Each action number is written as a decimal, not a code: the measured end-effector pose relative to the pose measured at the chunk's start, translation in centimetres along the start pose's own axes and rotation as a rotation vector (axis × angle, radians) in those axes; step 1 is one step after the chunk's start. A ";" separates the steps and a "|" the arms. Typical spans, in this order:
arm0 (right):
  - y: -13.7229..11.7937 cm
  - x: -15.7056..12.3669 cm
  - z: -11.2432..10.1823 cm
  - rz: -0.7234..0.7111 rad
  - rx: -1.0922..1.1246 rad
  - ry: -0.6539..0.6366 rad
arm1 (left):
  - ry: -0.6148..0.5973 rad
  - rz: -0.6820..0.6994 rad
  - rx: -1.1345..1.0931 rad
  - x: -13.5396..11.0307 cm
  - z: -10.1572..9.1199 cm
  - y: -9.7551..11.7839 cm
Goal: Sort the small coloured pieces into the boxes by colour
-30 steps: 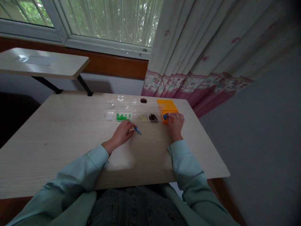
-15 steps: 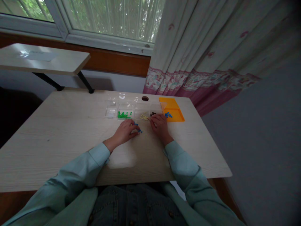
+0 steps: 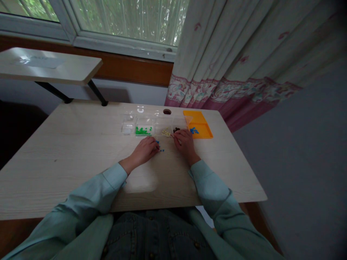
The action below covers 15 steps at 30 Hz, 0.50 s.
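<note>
My left hand (image 3: 145,149) rests on the wooden table (image 3: 81,159) with its fingers curled beside a few small blue beads (image 3: 160,148). My right hand (image 3: 185,141) lies just to the right, fingers pinched near the cream beads (image 3: 166,133) and the dark beads (image 3: 176,129) in a clear divided tray (image 3: 130,127). Green beads (image 3: 142,131) fill another compartment. An orange tray (image 3: 199,126) with several blue beads (image 3: 193,131) sits to the right of my right hand. What either hand pinches is too small to see.
A round cable hole (image 3: 167,111) lies behind the trays. A second tabletop (image 3: 46,66) stands at the back left under the window. A patterned curtain (image 3: 230,72) hangs at the back right. The table's right edge drops off near the orange tray.
My right hand has come left from the orange tray to the clear tray's cream and dark compartments. My left hand has stayed by the loose blue beads.
</note>
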State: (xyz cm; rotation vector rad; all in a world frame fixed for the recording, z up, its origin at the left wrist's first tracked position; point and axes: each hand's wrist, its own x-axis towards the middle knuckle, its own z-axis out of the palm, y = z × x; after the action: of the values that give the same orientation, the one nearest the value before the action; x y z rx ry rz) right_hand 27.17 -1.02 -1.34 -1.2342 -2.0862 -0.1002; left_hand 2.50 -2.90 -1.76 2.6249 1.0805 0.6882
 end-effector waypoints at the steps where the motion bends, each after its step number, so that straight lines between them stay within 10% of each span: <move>1: 0.0 0.0 0.0 0.002 0.006 -0.003 | -0.001 0.003 -0.006 0.0 0.0 0.0; 15: -2.6 -0.3 0.2 -0.118 0.081 -0.079 | 0.262 -0.138 -0.347 -0.2 0.3 -1.1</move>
State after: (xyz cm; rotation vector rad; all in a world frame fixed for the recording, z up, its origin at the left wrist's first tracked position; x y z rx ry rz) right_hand 25.08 -2.63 -0.98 -1.0823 -2.2088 -0.0200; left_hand 1.88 -2.21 -2.54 2.1896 1.0825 1.1008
